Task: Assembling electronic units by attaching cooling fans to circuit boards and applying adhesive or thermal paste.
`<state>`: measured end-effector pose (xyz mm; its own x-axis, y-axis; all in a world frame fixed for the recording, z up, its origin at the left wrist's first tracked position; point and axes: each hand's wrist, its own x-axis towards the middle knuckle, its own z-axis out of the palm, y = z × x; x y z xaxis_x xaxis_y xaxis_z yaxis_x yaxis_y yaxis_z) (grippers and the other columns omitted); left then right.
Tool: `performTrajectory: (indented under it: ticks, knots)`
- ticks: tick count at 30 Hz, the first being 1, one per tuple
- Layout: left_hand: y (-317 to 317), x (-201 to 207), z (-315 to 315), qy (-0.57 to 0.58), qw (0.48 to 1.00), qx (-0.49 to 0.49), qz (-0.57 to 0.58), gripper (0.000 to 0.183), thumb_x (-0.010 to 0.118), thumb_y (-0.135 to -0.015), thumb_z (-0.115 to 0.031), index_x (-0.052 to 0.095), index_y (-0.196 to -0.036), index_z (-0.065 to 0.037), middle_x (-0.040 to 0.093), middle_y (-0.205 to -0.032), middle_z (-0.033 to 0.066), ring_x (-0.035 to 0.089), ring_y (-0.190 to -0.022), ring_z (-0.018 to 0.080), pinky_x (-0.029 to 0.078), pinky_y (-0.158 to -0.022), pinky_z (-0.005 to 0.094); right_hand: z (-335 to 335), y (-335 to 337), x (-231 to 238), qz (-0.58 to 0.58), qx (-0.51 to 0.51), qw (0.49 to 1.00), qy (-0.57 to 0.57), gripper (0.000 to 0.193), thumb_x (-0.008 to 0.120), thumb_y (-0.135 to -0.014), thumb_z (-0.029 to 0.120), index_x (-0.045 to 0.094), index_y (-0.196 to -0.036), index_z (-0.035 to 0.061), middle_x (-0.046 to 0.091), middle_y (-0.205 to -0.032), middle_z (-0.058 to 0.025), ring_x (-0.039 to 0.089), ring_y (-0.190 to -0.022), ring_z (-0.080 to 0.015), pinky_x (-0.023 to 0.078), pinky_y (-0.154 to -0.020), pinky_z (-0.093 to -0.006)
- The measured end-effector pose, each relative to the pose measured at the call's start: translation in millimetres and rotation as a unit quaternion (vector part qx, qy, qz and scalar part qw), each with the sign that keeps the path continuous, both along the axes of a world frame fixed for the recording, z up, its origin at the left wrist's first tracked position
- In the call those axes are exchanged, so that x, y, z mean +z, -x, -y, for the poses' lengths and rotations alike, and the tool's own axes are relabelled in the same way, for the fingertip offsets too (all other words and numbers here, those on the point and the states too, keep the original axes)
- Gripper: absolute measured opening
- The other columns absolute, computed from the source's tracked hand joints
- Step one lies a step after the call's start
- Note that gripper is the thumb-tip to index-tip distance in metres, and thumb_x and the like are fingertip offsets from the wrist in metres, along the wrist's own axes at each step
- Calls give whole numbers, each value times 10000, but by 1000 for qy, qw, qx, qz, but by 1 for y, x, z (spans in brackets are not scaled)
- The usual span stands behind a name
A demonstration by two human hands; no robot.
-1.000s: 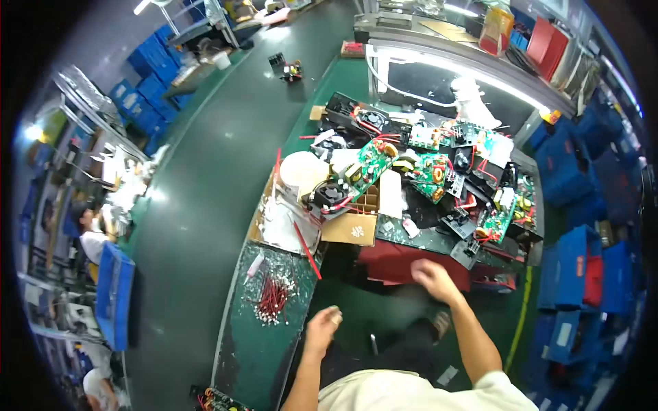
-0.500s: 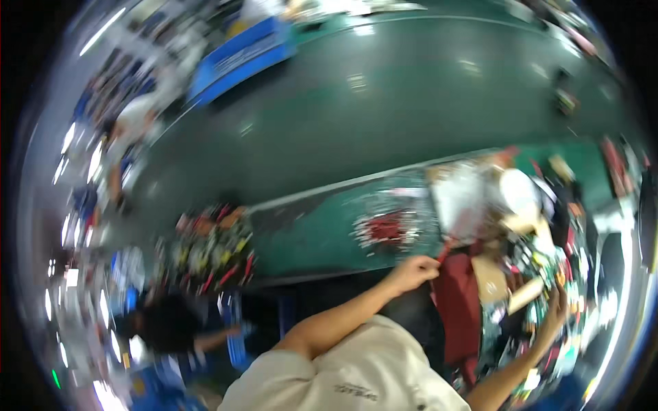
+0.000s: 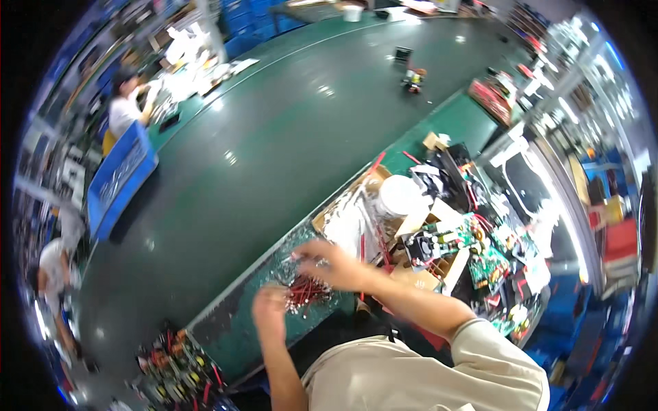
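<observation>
On the green worktop lies a pile of thin red pieces with silvery ends, like short wires (image 3: 308, 291). My left hand (image 3: 271, 305) is at the left edge of this pile, its fingers smeared by motion and partly turned from view. Above the pile's far right side, my right hand (image 3: 332, 266) reaches over with its fingers apart. Nothing shows in its fingers. Just beyond my right hand is a cardboard box (image 3: 319, 220) with clear plastic in it.
A round white container (image 3: 401, 196) stands among green circuit boards (image 3: 488, 266) and cardboard on the right. More parts with red and yellow bits (image 3: 179, 366) lie at the lower left. Past the bench edge runs a wide dark green belt (image 3: 253, 164), with a blue bin (image 3: 123, 181) across it.
The view has turned to the right. My right hand has come from the cluttered boards to the red pile. My left hand has moved from beside the dark red sheet to the pile's left side.
</observation>
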<state>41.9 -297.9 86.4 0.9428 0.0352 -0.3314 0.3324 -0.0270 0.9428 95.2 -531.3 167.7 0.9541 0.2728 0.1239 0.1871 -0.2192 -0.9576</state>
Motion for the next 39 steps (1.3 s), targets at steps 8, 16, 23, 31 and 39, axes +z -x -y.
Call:
performTrajectory:
  ticks: [8,16,23,31,39]
  knots:
    - [-217,59,-133,439,866,219,101,310,565,-978,-147,552,-1269,-42,602,-1213,39,589,-1024,127,484,-827,289,-230,38,-34,-352,124,792,-483,777,647,-907,470,328,-1460,26,499,-1345,-109,479,-1219,-168,419,-999,-339]
    - [-305,27,-155,338,908,219,118,326,649,-933,-191,566,-1213,-45,626,-1111,28,585,-970,111,461,-833,269,-243,93,-4,-691,213,405,-560,881,483,-841,756,402,-1429,104,513,-1403,-108,462,-1313,-264,324,-1105,-465]
    - [-220,-89,-185,-284,950,18,127,440,666,-898,-190,560,-1277,8,592,-1231,157,560,-1144,280,418,-1000,367,-81,-78,-2,-185,482,847,126,577,688,-843,464,620,-1152,-19,663,-979,-218,658,-916,-349,525,-788,-413]
    - [30,-63,-123,-528,847,-15,-56,350,641,-902,-247,661,-1126,21,624,-1161,216,576,-1058,363,437,-958,418,363,-398,-127,50,-219,787,575,548,738,-766,387,578,-1114,-5,628,-1099,-221,639,-994,-375,538,-811,-469]
    - [188,31,-108,-559,745,45,-361,366,660,-877,-223,649,-1157,12,637,-1173,211,578,-1080,342,426,-983,404,442,-483,-189,-124,-412,729,532,750,751,-771,257,395,-1419,127,470,-1415,-171,493,-1255,-396,451,-996,-491]
